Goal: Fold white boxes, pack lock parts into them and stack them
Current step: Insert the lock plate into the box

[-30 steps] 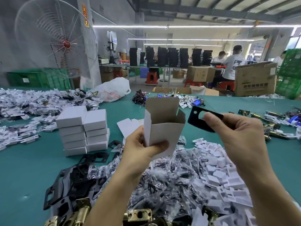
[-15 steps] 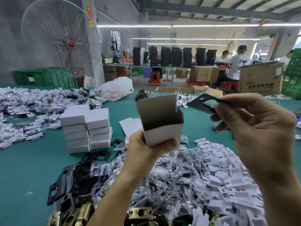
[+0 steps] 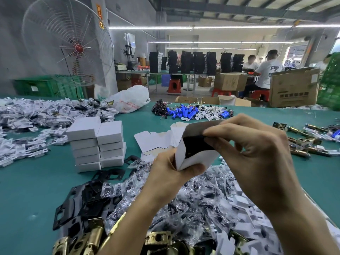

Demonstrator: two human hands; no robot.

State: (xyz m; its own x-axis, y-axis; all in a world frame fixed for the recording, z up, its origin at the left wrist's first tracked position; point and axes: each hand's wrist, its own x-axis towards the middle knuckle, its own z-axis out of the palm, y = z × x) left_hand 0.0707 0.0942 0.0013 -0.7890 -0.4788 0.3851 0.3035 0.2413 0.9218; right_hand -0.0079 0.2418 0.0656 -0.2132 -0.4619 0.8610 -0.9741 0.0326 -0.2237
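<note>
The left hand point(image 3: 165, 173) grips the lower part of an open white box point(image 3: 195, 157), thumb across its front face. The right hand point(image 3: 257, 159) pinches a black plate point(image 3: 196, 146) between thumb and forefinger, and the plate sits partly inside the box's mouth. Both are held above the green table point(image 3: 33, 190).

Directly under the grip lies a heap of clear-bagged parts point(image 3: 184, 199), with loose white plastic pieces point(image 3: 242, 203) to its right. Down and left of the grip are loose black plates point(image 3: 82, 199), and brass latches point(image 3: 92, 236) at the lower edge. Just behind the box lie flat box blanks point(image 3: 152, 142). Further left stands a double stack of closed white boxes point(image 3: 97, 144), its columns touching.

Bare green cloth lies left of the heap and in front of the stack. More brass latch bodies point(image 3: 303, 142) lie right of the grip, blue cells point(image 3: 184, 113) beyond it, and past them a workshop with a fan point(image 3: 68, 43) and cardboard cartons point(image 3: 294, 87).

The right hand covers the box's right side and most of the plate, so how deep the plate sits cannot be told. The lower frame edge cuts off the latches.
</note>
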